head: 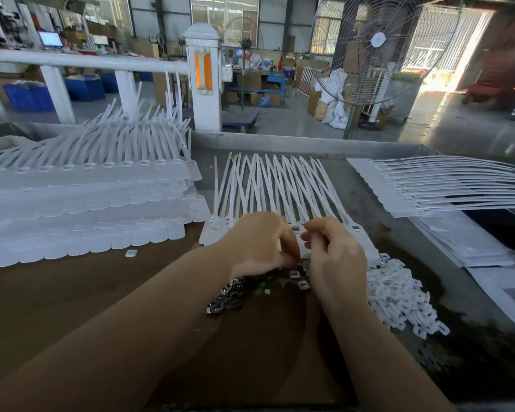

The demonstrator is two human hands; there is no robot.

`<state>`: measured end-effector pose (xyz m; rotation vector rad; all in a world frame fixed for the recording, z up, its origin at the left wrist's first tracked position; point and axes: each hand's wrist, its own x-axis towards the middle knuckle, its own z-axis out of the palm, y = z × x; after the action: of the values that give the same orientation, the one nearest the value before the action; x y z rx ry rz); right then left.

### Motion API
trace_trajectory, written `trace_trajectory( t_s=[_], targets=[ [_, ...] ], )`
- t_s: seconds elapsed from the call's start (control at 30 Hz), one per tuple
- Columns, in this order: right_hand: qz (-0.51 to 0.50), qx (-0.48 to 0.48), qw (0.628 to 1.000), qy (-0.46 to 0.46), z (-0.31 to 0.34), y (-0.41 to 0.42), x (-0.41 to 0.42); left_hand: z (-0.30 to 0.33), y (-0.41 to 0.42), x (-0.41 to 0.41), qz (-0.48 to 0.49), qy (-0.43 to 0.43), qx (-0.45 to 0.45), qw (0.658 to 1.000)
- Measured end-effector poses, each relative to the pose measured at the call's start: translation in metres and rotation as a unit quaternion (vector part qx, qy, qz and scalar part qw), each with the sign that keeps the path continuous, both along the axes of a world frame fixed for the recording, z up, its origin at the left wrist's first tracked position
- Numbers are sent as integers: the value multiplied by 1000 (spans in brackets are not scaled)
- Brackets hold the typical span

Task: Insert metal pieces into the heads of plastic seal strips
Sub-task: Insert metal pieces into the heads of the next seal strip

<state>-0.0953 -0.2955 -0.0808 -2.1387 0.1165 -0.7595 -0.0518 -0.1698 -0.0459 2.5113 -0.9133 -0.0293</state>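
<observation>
At the centre of the frame, both hands are meeting over the near end of a fanned row of seal strips (pixel 280 188), whose heads (pixel 217 227) are lying toward the person and whose tails are reaching toward the far edge of the worktop (pixel 72 292). The left hand (pixel 259 242) is curling its fingers down, fingertips pinching something small and dark at the strip heads; what it is cannot be told. The right hand (pixel 333 251) is bending its fingers inward, thumb and forefinger closing on a small piece too hidden to name. Just below the hands, metal pieces (pixel 226 298) are lying in a dark shiny heap, and to the lower right white caps (pixel 399 295) are spreading in a loose pile. At the left, stacks of strips (pixel 87 203) are sitting in layers; at the upper right another sheet of strips (pixel 443 185) is lying flat. Beyond the worktop, a fan (pixel 378 43) is standing at the upper right.
</observation>
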Motion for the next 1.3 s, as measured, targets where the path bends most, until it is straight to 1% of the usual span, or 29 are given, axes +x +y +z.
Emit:
trace_trajectory(
  t_s=[0.13, 0.2, 0.3, 0.43, 0.6, 0.7, 0.77, 0.8, 0.87, 0.97, 1.03, 1.1, 1.3],
  targets=[
    [-1, -1, 1000, -1, -1, 0, 0, -5, -6, -4, 1, -66, 103, 992],
    [2, -5, 1000, -2, -2, 0, 0, -7, -7, -5, 7, -83, 132, 988],
    [4, -14, 1000, 0, -3, -1, 1, -10, -8, -8, 4, -94, 139, 986],
    [9, -13, 1000, 0, -4, -1, 1, -13, -8, -11, 11, -91, 125, 988],
    [9, -23, 1000, 1, -3, -2, 1, -16, -12, -13, 32, -96, 93, 991],
    [9, -23, 1000, 1, -3, -2, 0, -18, -12, -12, 24, -98, 87, 991],
    [6, -26, 1000, -1, -3, -2, 0, -19, -10, -10, 24, -82, 68, 994],
    [4, -27, 1000, -2, -3, -2, 0, -18, -8, -9, 31, -67, 44, 996],
    [3, -32, 999, -3, -4, -2, 1, -15, -2, -3, 66, -30, -32, 997],
    [1, -54, 998, 10, -7, -2, 3, -9, 9, 11, 135, 39, -165, 976],
    [3, -68, 997, 20, -8, -2, 4, -8, 17, 21, 154, 70, -210, 963],
    [6, -82, 996, 24, -9, -2, 5, -9, 20, 29, 163, 76, -210, 961],
    [16, -127, 991, 43, -10, -1, 4, -12, 13, 45, 179, 70, -164, 968]
  ],
)
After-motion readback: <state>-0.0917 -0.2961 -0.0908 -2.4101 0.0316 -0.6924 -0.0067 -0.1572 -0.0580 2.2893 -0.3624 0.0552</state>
